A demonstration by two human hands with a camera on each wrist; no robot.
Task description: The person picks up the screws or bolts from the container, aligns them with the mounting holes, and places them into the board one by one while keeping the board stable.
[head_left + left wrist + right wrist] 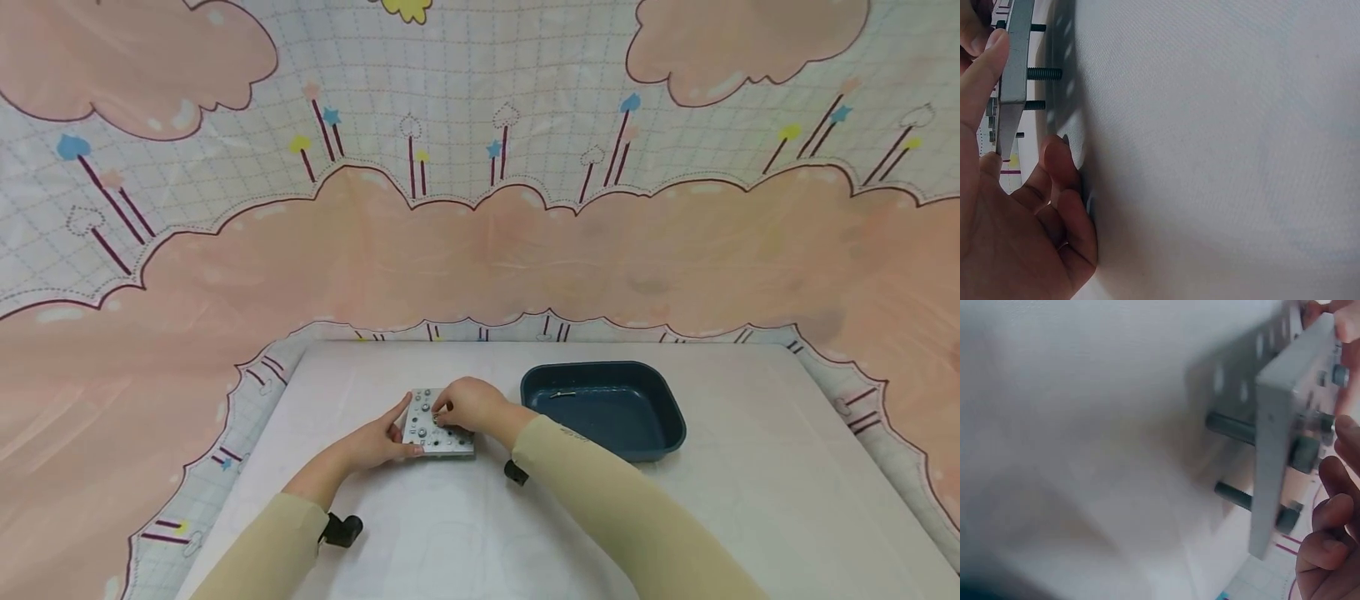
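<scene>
A silver metal plate (442,448) with holes and several bolts is held up off the white table, flat face up. My left hand (372,443) grips its left side, the thumb at the near edge and a finger at the far corner. Threaded bolt shanks (1044,74) stick out below the plate in the left wrist view. My right hand (476,403) reaches over the top, its fingertips pinching a small bolt (1326,422) in the plate. Larger dark bolt heads (1305,454) stand close to those fingers. The pinched bolt is partly hidden by the fingertips.
Right of the plate stands a dark blue tray (663,451), with a small metal piece (562,394) inside; the right forearm passes over its near left corner. A patterned cloth (480,267) hangs behind the white table (420,542).
</scene>
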